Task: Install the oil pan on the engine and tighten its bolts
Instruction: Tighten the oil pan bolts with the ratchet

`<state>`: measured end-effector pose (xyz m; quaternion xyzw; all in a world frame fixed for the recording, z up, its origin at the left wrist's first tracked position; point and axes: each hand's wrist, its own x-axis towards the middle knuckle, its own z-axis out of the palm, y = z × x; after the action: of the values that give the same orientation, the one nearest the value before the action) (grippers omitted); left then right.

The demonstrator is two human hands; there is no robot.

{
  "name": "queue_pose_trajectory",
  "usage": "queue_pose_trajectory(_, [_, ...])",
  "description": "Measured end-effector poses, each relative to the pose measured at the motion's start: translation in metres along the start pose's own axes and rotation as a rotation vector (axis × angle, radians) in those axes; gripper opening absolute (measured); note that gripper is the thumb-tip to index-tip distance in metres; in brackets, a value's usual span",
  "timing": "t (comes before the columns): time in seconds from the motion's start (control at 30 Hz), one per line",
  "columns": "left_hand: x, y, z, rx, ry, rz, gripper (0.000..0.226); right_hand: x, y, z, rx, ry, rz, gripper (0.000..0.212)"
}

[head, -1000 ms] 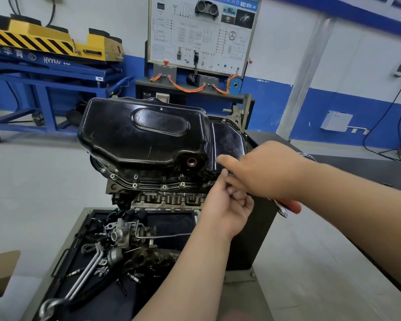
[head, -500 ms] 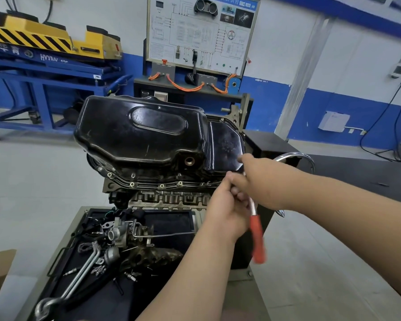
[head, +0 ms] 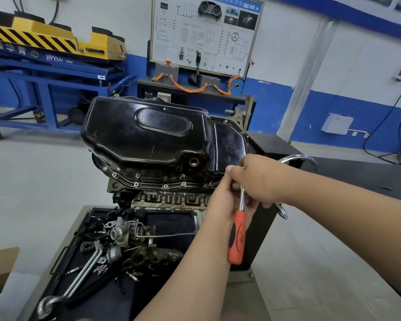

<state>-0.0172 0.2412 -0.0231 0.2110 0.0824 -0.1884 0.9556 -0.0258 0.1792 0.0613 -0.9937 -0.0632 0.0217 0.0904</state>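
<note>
Black metal oil pan [head: 148,140]: it is sitting bottom side up on top of the grey metal engine [head: 171,199], and its edge is lying along the engine's rim.
Small silver bolts [head: 165,186]: they are sitting in a row along the pan's near edge, and their round heads are shining at us.
Silver wrench with a red handle [head: 236,239]: it is hanging down at the pan's near right corner. Its top end is up by the edge and its red handle is pointing at the floor.
Right hand [head: 257,179]: we are curling our fingers over the top end of the wrench and holding it at the pan's corner.
Left hand [head: 220,205]: we are reaching up from below, right behind the wrench's thin silver part. Its fingers are hiding behind the wrench and the right hand, so we cannot tell how they are gripping.
Black tray of loose engine parts [head: 171,220]: it is lying just below the engine, holding a long bent silver pipe [head: 83,272] and many small bits.
Shiny silver ring handle [head: 296,158]: it is peeking out behind our right wrist.
White wiring board [head: 206,35]: it is standing by the wall, well behind the engine.
Blue lift with yellow striped ramps [head: 44,72]: it is standing at the back left.
Brown cardboard box [head: 0,267]: it is sitting at the left edge, near the tray.
</note>
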Motion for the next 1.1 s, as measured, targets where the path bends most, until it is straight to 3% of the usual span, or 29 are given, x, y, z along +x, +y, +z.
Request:
queue_pose_trajectory(0.07, [0.001, 0.000, 0.001, 0.025, 0.035, 0.002, 0.036, 0.002, 0.002, 0.000, -0.305, 0.065, -0.110, 0.038])
queue_pose_trajectory(0.17, [0.007, 0.001, -0.002, 0.063, 0.046, -0.001, 0.023, 0.002, 0.004, -0.005, -0.763, 0.232, -0.374, 0.060])
queue_pose_trajectory(0.23, [0.006, 0.002, -0.003, 0.095, 0.046, -0.028, 0.028, 0.006, 0.009, -0.006, -0.832, 0.237, -0.461, 0.064])
queue_pose_trajectory(0.3, [0.006, 0.001, -0.003, 0.101, 0.031, -0.040, 0.028, 0.010, 0.013, -0.003, -0.560, 0.262, -0.376, 0.055])
queue_pose_trajectory(0.43, [0.010, -0.003, -0.005, 0.032, 0.003, -0.013, 0.043, 0.004, 0.007, 0.003, 0.306, 0.044, 0.066, 0.045])
queue_pose_trajectory(0.5, [0.012, -0.004, -0.004, 0.028, 0.012, 0.004, 0.042, 0.003, 0.006, 0.000, 0.371, 0.014, 0.119, 0.050])
queue_pose_trajectory(0.6, [0.015, -0.002, -0.003, 0.056, 0.038, -0.025, 0.031, 0.001, 0.003, -0.003, 0.133, 0.043, 0.037, 0.044])
queue_pose_trajectory(0.73, [0.012, 0.003, -0.007, 0.108, 0.025, -0.055, 0.033, 0.001, 0.007, -0.006, -0.731, 0.273, -0.347, 0.048])
queue_pose_trajectory(0.8, [0.008, 0.004, -0.006, 0.135, 0.023, -0.056, 0.032, 0.002, 0.012, -0.009, -0.812, 0.282, -0.419, 0.049])
queue_pose_trajectory(0.83, [0.008, 0.005, -0.005, 0.143, 0.020, -0.060, 0.034, 0.004, 0.015, -0.008, -0.739, 0.294, -0.391, 0.047])
queue_pose_trajectory(0.9, [0.008, 0.005, -0.004, 0.099, 0.008, -0.067, 0.037, 0.004, 0.013, -0.004, -0.324, 0.257, -0.193, 0.046])
queue_pose_trajectory(1.0, [0.005, 0.005, -0.004, -0.002, -0.024, -0.055, 0.027, -0.001, 0.005, 0.002, 0.213, 0.041, 0.064, 0.045])
queue_pose_trajectory(1.1, [0.005, 0.003, -0.004, -0.005, 0.005, -0.039, 0.029, -0.002, 0.000, 0.001, 0.224, 0.017, 0.076, 0.042])
